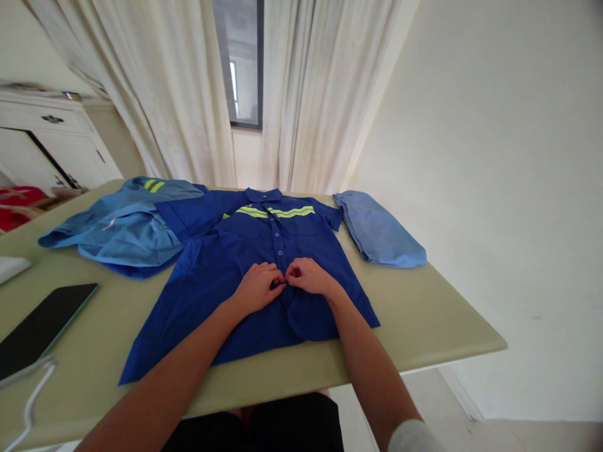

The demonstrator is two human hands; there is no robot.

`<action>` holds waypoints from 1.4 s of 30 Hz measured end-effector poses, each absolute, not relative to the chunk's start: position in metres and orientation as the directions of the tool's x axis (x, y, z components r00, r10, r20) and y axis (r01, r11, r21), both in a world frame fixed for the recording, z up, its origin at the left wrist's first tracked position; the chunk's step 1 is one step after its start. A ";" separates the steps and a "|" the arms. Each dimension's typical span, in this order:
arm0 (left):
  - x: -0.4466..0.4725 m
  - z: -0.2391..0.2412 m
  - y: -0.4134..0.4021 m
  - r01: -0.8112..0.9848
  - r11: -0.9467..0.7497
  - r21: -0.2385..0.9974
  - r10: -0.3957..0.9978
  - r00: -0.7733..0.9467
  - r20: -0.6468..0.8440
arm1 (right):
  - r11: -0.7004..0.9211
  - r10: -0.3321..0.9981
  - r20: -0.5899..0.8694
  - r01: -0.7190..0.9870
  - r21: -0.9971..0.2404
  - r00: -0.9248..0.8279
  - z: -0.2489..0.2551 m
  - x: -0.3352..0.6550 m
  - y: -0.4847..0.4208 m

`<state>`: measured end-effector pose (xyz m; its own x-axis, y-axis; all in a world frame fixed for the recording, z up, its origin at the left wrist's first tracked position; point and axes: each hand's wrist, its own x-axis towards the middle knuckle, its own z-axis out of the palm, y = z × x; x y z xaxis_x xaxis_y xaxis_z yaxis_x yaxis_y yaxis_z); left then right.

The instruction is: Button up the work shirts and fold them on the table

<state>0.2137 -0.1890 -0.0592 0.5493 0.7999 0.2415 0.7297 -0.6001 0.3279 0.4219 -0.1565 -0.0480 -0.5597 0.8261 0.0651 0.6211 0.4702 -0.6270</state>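
A dark blue short-sleeved work shirt (254, 242) lies front side up, its collar toward the window. A yellow-green and grey reflective band crosses its chest. Buttons show down the upper front, above my hands. My left hand (259, 285) pinches the shirt's front edge, low on the button line. Close against it, my right hand (308, 276) is also closed, pinching the same placket. My fingers hide whatever button or buttonhole is between them. Below them the two front panels are slightly bunched.
Lighter blue garments (127, 229) lie heaped to the left, one with a reflective patch. A folded light blue garment (379, 229) rests at the right. A dark tablet (47, 323) and a white cable (32, 398) are at the near left of the table (414, 320).
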 end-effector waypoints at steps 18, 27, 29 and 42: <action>0.212 -0.062 -0.186 0.685 -0.567 0.458 0.820 0.521 0.237 | 0.328 0.828 -0.074 0.588 -0.739 -0.555 -0.058 0.433 -0.148; 0.208 -0.055 -0.187 0.632 -0.564 0.531 0.812 0.541 0.219 | 0.369 0.848 -0.012 0.608 -0.703 -0.529 -0.055 0.433 -0.149; 0.212 -0.060 -0.185 0.616 -0.544 0.570 0.822 0.529 0.214 | 0.375 0.856 0.001 0.620 -0.689 -0.517 -0.055 0.433 -0.149; 0.219 -0.065 -0.191 0.698 -0.637 0.327 0.767 0.528 0.365 | 0.349 0.854 0.014 0.554 -0.756 -0.520 -0.056 0.430 -0.151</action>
<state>0.2188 -0.1910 -0.0649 0.5283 0.7668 0.3646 0.6983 -0.6367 0.3270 0.4303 -0.1510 -0.0561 -0.5202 0.8539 0.0137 0.5536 0.3494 -0.7559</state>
